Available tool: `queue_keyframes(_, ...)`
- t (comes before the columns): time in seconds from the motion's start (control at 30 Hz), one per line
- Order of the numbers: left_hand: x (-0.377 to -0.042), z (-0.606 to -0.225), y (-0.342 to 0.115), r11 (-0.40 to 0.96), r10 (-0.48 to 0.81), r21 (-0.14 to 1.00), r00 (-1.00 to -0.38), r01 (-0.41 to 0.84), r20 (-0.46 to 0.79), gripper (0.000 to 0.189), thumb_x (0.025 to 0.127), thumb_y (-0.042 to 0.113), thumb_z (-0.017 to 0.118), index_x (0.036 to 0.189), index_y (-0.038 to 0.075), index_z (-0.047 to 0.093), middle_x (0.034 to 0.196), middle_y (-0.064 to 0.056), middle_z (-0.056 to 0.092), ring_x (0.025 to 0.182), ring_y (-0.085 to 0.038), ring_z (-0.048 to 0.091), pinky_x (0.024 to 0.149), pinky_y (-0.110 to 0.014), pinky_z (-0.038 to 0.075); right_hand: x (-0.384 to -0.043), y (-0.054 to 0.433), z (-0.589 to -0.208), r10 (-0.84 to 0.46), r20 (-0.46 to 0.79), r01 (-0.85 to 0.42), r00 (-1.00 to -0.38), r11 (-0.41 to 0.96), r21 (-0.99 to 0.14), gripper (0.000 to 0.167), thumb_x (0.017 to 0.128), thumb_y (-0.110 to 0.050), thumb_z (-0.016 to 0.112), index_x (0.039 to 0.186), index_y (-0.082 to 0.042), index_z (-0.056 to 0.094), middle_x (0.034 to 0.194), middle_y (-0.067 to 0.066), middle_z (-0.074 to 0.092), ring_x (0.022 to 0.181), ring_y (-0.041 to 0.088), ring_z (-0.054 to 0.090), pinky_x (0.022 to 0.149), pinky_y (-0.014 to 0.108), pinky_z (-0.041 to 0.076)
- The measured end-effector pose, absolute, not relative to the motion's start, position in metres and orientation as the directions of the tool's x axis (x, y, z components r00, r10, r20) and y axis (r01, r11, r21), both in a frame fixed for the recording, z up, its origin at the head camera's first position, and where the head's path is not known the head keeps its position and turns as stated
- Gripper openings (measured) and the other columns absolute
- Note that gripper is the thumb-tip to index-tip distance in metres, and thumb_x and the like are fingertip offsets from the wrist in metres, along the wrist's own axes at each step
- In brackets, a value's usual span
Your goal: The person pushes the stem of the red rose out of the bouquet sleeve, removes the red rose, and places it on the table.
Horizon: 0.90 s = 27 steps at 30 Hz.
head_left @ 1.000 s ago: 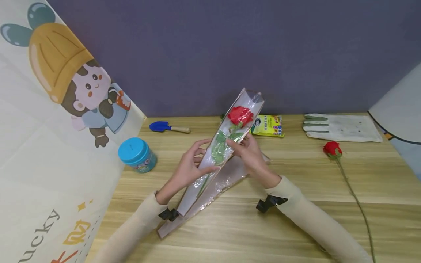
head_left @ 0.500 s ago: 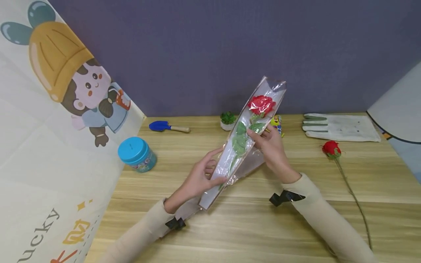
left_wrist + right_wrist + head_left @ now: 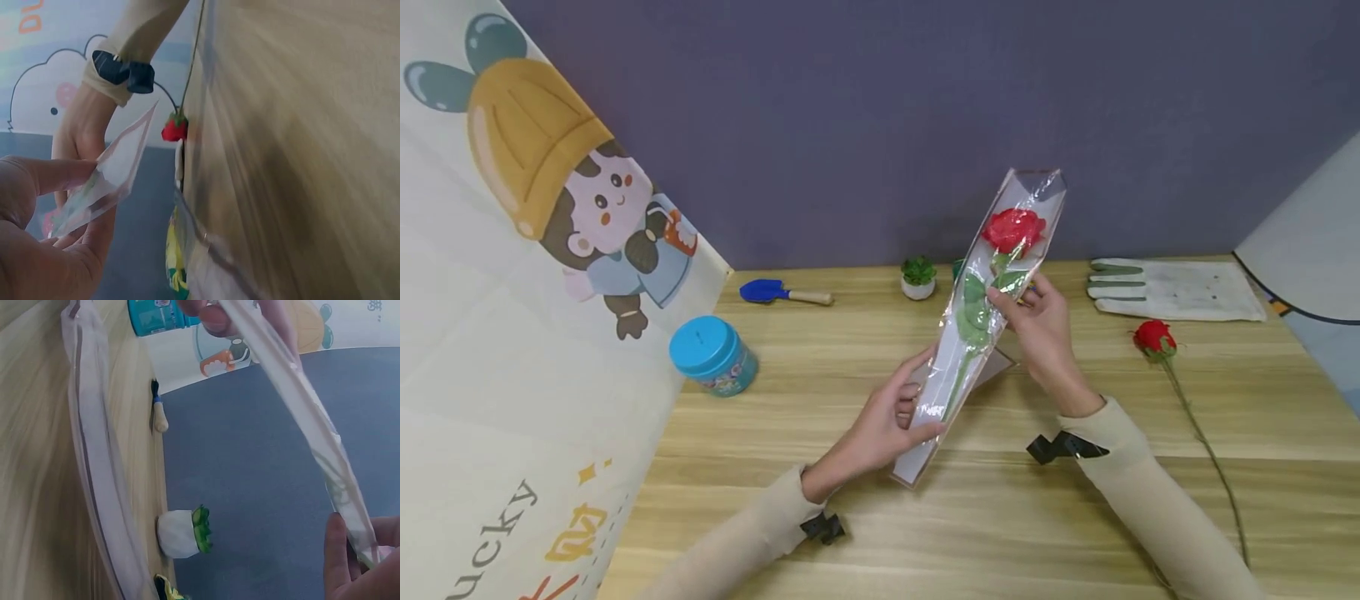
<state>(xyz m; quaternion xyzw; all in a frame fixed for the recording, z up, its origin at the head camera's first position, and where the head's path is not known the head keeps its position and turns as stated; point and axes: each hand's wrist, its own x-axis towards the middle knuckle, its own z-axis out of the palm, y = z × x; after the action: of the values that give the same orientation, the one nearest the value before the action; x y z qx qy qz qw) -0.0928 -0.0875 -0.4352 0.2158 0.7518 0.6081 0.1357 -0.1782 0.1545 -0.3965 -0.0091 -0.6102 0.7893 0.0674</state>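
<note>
A red rose with green leaves lies inside a clear plastic flower sleeve (image 3: 943,379) with a white back. Both hands hold this sleeve tilted above the table, its flower end up and away. My left hand (image 3: 883,421) grips the lower end, thumb on the front and fingers behind. Higher up, near the leaves, my right hand (image 3: 1041,329) pinches the right edge between thumb and fingers. Beneath, on the table, lies a second flower sleeve (image 3: 100,456), mostly covered in the head view. To the right lies a loose red rose (image 3: 1156,337) with a long bare stem.
A blue-lidded jar (image 3: 711,350) stands at the left. Along the back are a blue trowel (image 3: 786,292), a small potted plant (image 3: 918,277) and a white glove (image 3: 1180,290). A yellow packet (image 3: 175,256) is largely hidden behind the held sleeve. A dark wall rises behind.
Both hands have moved the sleeved rose to the right and turned it more upright, off the second sleeve. The potted plant has come into view; the yellow packet is now mostly covered.
</note>
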Motion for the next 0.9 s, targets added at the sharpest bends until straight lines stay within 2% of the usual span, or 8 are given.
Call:
queue_keyframes(0.1,-0.091,-0.436,-0.082,0.158,0.487,0.976,-0.872,0.150,0.055,0.107,0.085,-0.006,0.079,0.164,0.038,0.023,0.125,-0.026,0.072,0.085,-0.013,0.072,0.071,-0.029,0.065,-0.178,0.156,-0.398,0.133,0.077,-0.107,-0.988,-0.235,-0.966,0.055,0.094,-0.002,0.074,0.144,-0.004,0.052,0.107,-0.006,0.075,0.087,0.005,0.074,0.076,0.022,0.065)
queue_keyframes(0.17,-0.090,-0.436,-0.079,0.156,0.483,0.977,-0.874,0.149,0.056,0.107,0.085,-0.007,0.079,0.165,0.037,0.022,0.129,-0.026,0.071,0.088,-0.013,0.073,0.074,-0.029,0.066,-0.178,0.158,-0.399,0.140,0.078,-0.109,-0.987,-0.228,-0.967,0.052,0.094,-0.002,0.073,0.142,-0.005,0.053,0.106,-0.006,0.075,0.086,0.005,0.075,0.075,0.022,0.065)
queue_keyframes(0.37,-0.087,-0.438,-0.073,0.154,0.483,0.975,-0.873,0.160,0.067,0.107,0.086,-0.009,0.076,0.165,0.036,0.021,0.132,-0.023,0.071,0.092,-0.015,0.073,0.076,-0.026,0.064,-0.177,0.162,-0.400,0.152,0.081,-0.111,-0.985,-0.203,-0.973,0.052,0.096,-0.003,0.072,0.144,-0.004,0.051,0.106,-0.005,0.073,0.084,0.005,0.074,0.073,0.022,0.065)
queue_keyframes(0.47,-0.087,-0.440,-0.072,0.151,0.478,0.977,-0.876,0.153,0.064,0.107,0.086,-0.009,0.075,0.165,0.037,0.020,0.130,-0.023,0.071,0.093,-0.012,0.072,0.078,-0.024,0.064,-0.177,0.164,-0.399,0.150,0.084,-0.114,-0.985,-0.202,-0.973,0.054,0.098,-0.005,0.069,0.148,-0.004,0.049,0.106,-0.005,0.072,0.085,0.005,0.073,0.073,0.022,0.065)
queue_keyframes(0.77,-0.087,-0.441,-0.069,0.158,0.455,0.976,-0.888,0.150,0.063,0.107,0.085,-0.007,0.078,0.164,0.040,0.023,0.126,-0.022,0.072,0.086,-0.013,0.069,0.071,-0.021,0.061,-0.177,0.169,-0.398,0.134,0.078,-0.103,-0.988,-0.193,-0.976,0.060,0.097,-0.004,0.070,0.152,-0.003,0.045,0.105,-0.005,0.072,0.083,0.005,0.073,0.072,0.022,0.064)
queue_keyframes(0.9,-0.087,-0.442,-0.067,0.154,0.455,0.977,-0.888,0.148,0.063,0.109,0.083,-0.010,0.078,0.163,0.043,0.025,0.121,-0.020,0.074,0.075,-0.009,0.066,0.058,-0.016,0.053,-0.177,0.170,-0.399,0.130,0.074,-0.100,-0.989,-0.202,-0.974,0.054,0.096,-0.002,0.070,0.146,-0.003,0.050,0.102,-0.005,0.072,0.079,0.005,0.073,0.070,0.022,0.064)
